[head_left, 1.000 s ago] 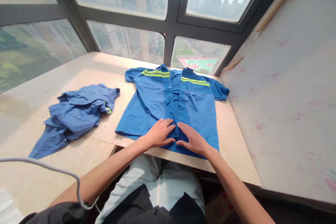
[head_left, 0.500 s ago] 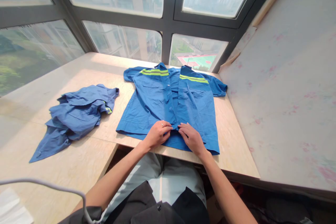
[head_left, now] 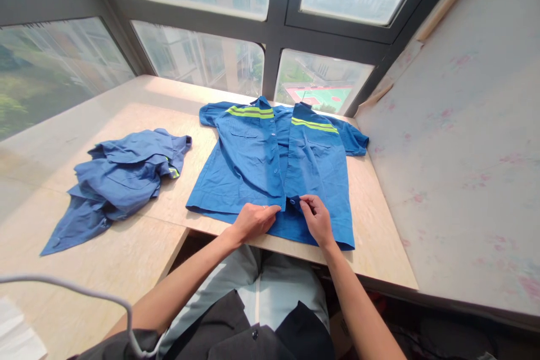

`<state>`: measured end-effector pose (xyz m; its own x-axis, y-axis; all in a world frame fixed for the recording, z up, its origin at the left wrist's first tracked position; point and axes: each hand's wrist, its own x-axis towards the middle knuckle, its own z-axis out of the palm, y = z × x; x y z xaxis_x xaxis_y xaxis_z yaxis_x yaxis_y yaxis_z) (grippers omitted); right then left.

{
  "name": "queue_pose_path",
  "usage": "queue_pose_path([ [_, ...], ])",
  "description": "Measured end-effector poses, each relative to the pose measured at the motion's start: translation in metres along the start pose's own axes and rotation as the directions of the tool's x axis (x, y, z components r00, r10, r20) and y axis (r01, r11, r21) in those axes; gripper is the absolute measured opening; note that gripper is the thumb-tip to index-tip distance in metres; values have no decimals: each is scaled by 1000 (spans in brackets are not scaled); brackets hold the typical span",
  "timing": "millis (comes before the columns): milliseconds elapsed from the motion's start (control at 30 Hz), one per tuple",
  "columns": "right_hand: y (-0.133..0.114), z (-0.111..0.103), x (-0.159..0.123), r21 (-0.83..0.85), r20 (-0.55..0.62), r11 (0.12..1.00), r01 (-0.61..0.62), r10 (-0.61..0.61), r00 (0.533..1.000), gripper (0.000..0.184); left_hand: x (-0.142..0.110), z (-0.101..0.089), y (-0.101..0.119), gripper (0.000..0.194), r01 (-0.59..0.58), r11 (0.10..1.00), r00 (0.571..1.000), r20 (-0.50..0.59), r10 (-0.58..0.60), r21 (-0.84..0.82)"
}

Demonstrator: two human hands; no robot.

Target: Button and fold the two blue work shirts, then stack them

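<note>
L hand [head_left: 253, 221]: pinches blue shirt [head_left: 248, 163] btm | R hand [head_left: 317, 217]: opp. front corner [head_left: 294, 204]

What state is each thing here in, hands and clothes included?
Spread-out shirt: laid flat, front open, buttons undone.
Second shirt: crumpled in a heap.
Left hand: pinching one front panel's bottom corner.
Right hand: pinching the other panel's bottom corner, turned up.
Cable: curved, slack.
Wallpaper: edge ragged beside the window frame.

Blue shirt [head_left: 261, 171] partly behind 2 hands [head_left: 254, 220] [head_left: 318, 220]
</note>
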<state>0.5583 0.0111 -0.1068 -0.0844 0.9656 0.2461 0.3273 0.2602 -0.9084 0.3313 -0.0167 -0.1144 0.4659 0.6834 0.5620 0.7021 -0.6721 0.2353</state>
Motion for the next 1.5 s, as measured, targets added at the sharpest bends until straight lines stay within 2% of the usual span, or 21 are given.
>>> queue_pose_path([
  [100,-3,1,-2,-14,25,1000,16,-15,1000,23,0,-1,1,24,29,1000,1000,10,-28,-8],
  [233,0,1,-4,-24,-1,998,55,-55,998,27,1,-4,5,23,77,997,996,38,-76,-23],
  [367,2,-1,-4,-27,-34,997,72,-73,997,30,2,-6,8,27,165,986,977,138,-162,-10],
  [500,-2,-4,-3,-41,-11,996,84,-85,996,29,12,-6,9,44,294,951,903,300,-309,95],
  [567,-4,-5,-3,-42,-15,997,70,-70,997,29,22,-10,9,42,312,936,856,380,-351,162],
  [667,-4,-7,-2,-28,-70,1000,6,-8,998,29,37,-29,14,35,284,932,828,433,-357,224],
  [767,-3,-8,-2,-21,-106,999,-41,38,994,30,48,-58,26,32,253,926,855,384,-349,280],
  [833,-3,-8,-1,-16,-102,998,-55,53,993,31,50,-70,36,28,175,943,868,407,-283,283],
  [867,-2,-8,-1,-12,-96,998,-59,58,994,31,50,-72,41,25,121,957,862,449,-233,264],
  [933,-2,-8,-1,-6,-86,998,-63,63,994,32,45,-66,49,20,35,979,811,566,-145,201],
  [1000,-1,-9,0,-4,-91,998,-63,63,994,32,37,-52,53,17,22,987,751,649,-120,157],
  [1033,-1,-9,0,-4,-96,998,-62,62,993,32,33,-46,53,17,36,988,744,656,-129,153],
  [1133,-1,-8,0,-3,-98,999,-52,52,994,31,22,-37,50,21,95,978,767,613,-191,185],
  [1233,-5,-7,-2,-5,-76,1000,-29,28,997,30,16,-45,47,32,174,964,762,592,-262,202],
  [1333,-7,-6,-1,-8,-80,1000,-12,11,997,29,10,-54,46,38,340,936,750,574,-329,92],
  [1400,-8,-7,-1,-1,-98,1000,-17,17,995,29,6,-56,45,35,501,863,728,570,-382,-62],
  [1500,-9,-9,-1,44,-161,998,-37,43,986,27,1,-54,43,31,700,643,679,568,-465,-310],
])
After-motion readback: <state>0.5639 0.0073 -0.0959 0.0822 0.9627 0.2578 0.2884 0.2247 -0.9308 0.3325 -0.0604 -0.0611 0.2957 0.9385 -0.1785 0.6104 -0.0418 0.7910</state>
